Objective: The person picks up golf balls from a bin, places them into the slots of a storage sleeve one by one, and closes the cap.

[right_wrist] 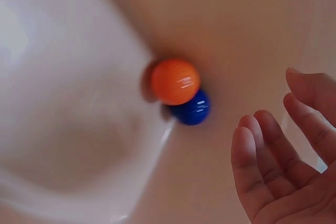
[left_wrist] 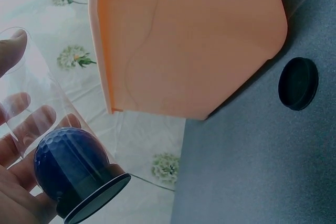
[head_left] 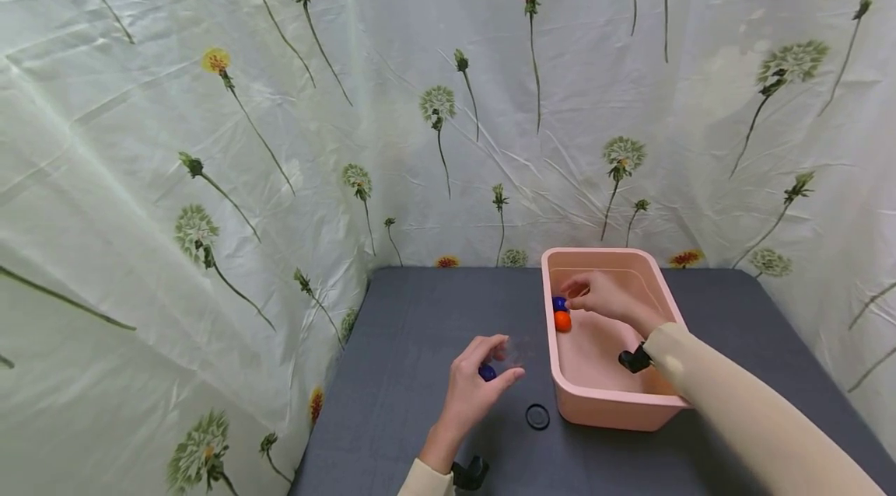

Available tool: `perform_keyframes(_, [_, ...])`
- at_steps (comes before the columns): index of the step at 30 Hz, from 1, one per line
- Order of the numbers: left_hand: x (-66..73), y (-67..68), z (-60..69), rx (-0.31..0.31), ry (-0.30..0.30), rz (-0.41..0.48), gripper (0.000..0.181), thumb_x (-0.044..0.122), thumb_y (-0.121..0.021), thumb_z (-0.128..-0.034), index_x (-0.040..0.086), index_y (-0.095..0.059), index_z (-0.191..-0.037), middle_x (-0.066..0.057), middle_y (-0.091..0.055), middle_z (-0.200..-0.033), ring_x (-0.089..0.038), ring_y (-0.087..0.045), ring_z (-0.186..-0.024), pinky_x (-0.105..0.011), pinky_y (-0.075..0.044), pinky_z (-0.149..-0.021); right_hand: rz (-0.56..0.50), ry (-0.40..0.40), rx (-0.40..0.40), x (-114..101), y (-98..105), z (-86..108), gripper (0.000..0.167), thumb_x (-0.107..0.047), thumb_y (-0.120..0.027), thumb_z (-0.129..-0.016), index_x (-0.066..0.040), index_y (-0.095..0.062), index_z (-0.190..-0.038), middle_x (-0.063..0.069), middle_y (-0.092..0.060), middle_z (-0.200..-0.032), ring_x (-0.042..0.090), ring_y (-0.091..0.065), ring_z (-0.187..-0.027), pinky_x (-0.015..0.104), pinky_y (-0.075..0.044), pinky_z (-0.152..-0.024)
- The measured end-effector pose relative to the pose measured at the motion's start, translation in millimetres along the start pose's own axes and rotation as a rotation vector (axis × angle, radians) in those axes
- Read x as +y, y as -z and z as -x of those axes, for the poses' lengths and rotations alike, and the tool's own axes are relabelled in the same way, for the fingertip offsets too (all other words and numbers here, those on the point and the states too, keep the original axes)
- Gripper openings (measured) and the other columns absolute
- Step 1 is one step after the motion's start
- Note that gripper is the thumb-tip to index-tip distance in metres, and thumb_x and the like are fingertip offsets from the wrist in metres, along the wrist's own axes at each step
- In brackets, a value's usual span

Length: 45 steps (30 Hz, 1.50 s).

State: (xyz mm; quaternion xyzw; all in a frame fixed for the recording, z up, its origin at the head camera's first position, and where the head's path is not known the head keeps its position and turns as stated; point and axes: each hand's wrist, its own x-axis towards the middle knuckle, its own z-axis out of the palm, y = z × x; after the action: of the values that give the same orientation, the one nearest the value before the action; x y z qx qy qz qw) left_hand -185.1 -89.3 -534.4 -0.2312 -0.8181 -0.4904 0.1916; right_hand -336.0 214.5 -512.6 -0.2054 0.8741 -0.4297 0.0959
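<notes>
My left hand (head_left: pixel 467 389) grips a clear plastic tube (left_wrist: pixel 44 90) above the table, left of the pink bin. Inside the tube, at its black-capped end, sits a dark blue golf ball (left_wrist: pixel 71 158). My right hand (head_left: pixel 603 297) reaches into the pink bin (head_left: pixel 609 396), its fingers loosely bent with nothing between them in the right wrist view. Against the bin's left wall lie an orange ball (right_wrist: pixel 176 81) and a blue ball (right_wrist: pixel 192 109), touching each other. The right fingers (right_wrist: pixel 273 140) are apart from both balls.
A round black cap (head_left: pixel 537 417) lies on the dark grey table (head_left: pixel 420 325) between the left hand and the bin. Behind the table hangs a pale curtain (head_left: pixel 392 154) with a dandelion print.
</notes>
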Motion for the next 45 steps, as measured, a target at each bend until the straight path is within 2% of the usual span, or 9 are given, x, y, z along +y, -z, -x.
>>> perform_keyframes(6, [-1.7, 2.2, -1.4, 0.004, -0.012, 0.010, 0.050, 0.027, -0.086, -0.0812, 0.025, -0.065, -0.127, 0.009, -0.064, -0.105, -0.013, -0.064, -0.092, -0.033, -0.057, -0.076, -0.007, -0.002, -0.049, 12, -4, -9.4, 0.029, -0.001, -0.072, -0.089, 0.007, -0.067, -0.116, 0.025, -0.069, -0.104, 0.026, -0.064, -0.083, 0.046, -0.057, -0.069])
perform_keyframes(13, [-4.1, 6.1, -0.3, 0.003, -0.008, 0.009, 0.049, 0.031, -0.084, -0.0832, 0.025, -0.064, -0.128, 0.009, -0.064, -0.106, -0.014, -0.064, -0.093, -0.036, -0.056, -0.077, -0.026, 0.001, -0.162, 24, -10, -16.3, 0.029, 0.007, -0.069, -0.086, 0.012, -0.065, -0.115, 0.026, -0.069, -0.094, 0.030, -0.064, -0.067, 0.053, -0.057, -0.066])
perform_keyframes(17, [-5.4, 6.6, 1.0, 0.004, 0.000, 0.003, 0.050, 0.030, -0.084, -0.0835, 0.025, -0.064, -0.128, 0.009, -0.063, -0.106, -0.015, -0.064, -0.093, -0.035, -0.056, -0.077, 0.022, -0.009, -0.191, 30, -15, -17.3, 0.033, 0.007, -0.070, -0.082, 0.011, -0.066, -0.115, 0.019, -0.069, -0.087, 0.030, -0.062, -0.061, 0.046, -0.057, -0.061])
perform_keyframes(21, [-6.1, 6.9, 2.1, 0.001, 0.019, 0.011, 0.049, 0.029, -0.084, -0.0835, 0.026, -0.064, -0.128, 0.009, -0.063, -0.107, -0.014, -0.063, -0.093, -0.035, -0.056, -0.077, 0.062, -0.037, -0.200, 37, -19, -18.1, 0.033, 0.005, -0.072, -0.080, 0.005, -0.068, -0.113, 0.012, -0.066, -0.081, 0.031, -0.060, -0.059, 0.042, -0.055, -0.058])
perform_keyframes(27, [-6.8, 9.0, 3.9, 0.003, 0.037, 0.013, 0.049, 0.029, -0.084, -0.0836, 0.025, -0.064, -0.128, 0.006, -0.065, -0.106, -0.014, -0.064, -0.093, -0.037, -0.057, -0.078, 0.066, -0.091, -0.184, 40, -22, -19.6, 0.024, 0.006, -0.073, -0.080, 0.002, -0.070, -0.103, 0.010, -0.062, -0.080, 0.024, -0.058, -0.060, 0.044, -0.057, -0.061])
perform_keyframes(32, [-5.4, 9.3, 3.8, 0.000, 0.032, 0.014, 0.048, 0.032, -0.083, -0.0844, 0.025, -0.064, -0.128, 0.008, -0.064, -0.106, -0.014, -0.064, -0.093, -0.035, -0.056, -0.077, 0.070, -0.142, -0.261, 37, -26, -16.4, 0.031, 0.003, -0.079, -0.080, 0.001, -0.070, -0.109, 0.012, -0.063, -0.083, 0.024, -0.059, -0.067, 0.047, -0.058, -0.067])
perform_keyframes(36, [-3.5, 8.6, 3.8, -0.005, 0.030, 0.013, 0.047, 0.032, -0.083, -0.0845, 0.025, -0.064, -0.127, 0.009, -0.064, -0.106, -0.013, -0.063, -0.093, -0.034, -0.056, -0.078, 0.064, -0.171, -0.290, 36, -28, -13.4, 0.033, 0.004, -0.080, -0.079, -0.001, -0.070, -0.111, 0.012, -0.062, -0.084, 0.024, -0.059, -0.070, 0.047, -0.059, -0.070])
perform_keyframes(41, [-3.6, 7.9, 5.5, -0.008, 0.038, 0.013, 0.048, 0.031, -0.083, -0.0841, 0.025, -0.064, -0.127, 0.009, -0.064, -0.106, -0.012, -0.062, -0.092, -0.037, -0.056, -0.077, 0.072, -0.148, -0.299, 32, -26, -9.7, 0.031, 0.005, -0.079, -0.079, 0.000, -0.070, -0.108, 0.013, -0.064, -0.085, 0.026, -0.060, -0.070, 0.048, -0.059, -0.069])
perform_keyframes(45, [-4.2, 7.4, 6.0, -0.007, 0.047, 0.013, 0.047, 0.032, -0.083, -0.0839, 0.025, -0.065, -0.127, 0.009, -0.064, -0.105, -0.011, -0.062, -0.092, -0.035, -0.056, -0.078, 0.076, -0.113, -0.307, 27, -24, -7.6, 0.029, 0.004, -0.079, -0.080, 0.000, -0.071, -0.108, 0.015, -0.065, -0.088, 0.025, -0.060, -0.071, 0.048, -0.059, -0.069])
